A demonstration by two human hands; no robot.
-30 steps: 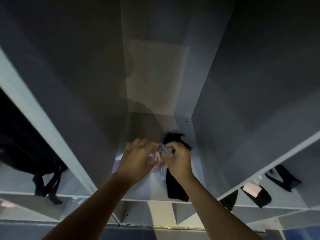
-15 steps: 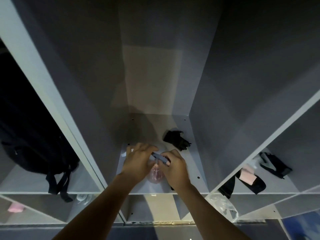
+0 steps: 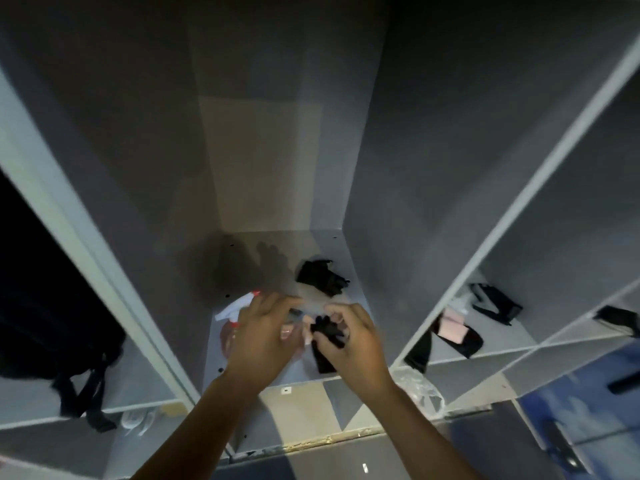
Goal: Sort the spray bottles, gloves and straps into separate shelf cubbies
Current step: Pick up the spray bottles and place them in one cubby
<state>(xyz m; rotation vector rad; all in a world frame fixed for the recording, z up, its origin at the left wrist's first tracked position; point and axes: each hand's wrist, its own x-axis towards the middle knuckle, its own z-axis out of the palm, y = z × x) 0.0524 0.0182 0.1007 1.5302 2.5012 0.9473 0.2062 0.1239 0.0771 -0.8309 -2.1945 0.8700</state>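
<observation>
Both hands reach into the middle cubby [image 3: 270, 265] of a grey shelf unit. Right hand [image 3: 349, 336]: fingers curled round a black glove or strap [image 3: 325, 332], bunched in the grip, its lower end hanging down onto the cubby floor; blur keeps me from telling which it is. Left hand [image 3: 263, 327]: just left of the right hand, fingers bent downward over a spray bottle [image 3: 230, 332] with a clear pinkish body and a white trigger head tipped red; whether the fingers grip the bottle or only hover above it cannot be told. The bottle lies under and to the left of the left hand, its head pointing away toward the back left. Beyond the right hand, farther back on the same floor, a second black glove [image 3: 320, 277] lies crumpled, apart from both hands. To the right of the right hand, in the neighbouring cubby, black straps [image 3: 495, 301] and a pink piece [image 3: 450, 325] lie together. Far left of the left hand, a dark backpack [image 3: 52, 327] sits in the left cubby, its straps dangling over the edge. Below the right wrist, crumpled clear plastic [image 3: 420, 393] rests on the lower shelf level.
</observation>
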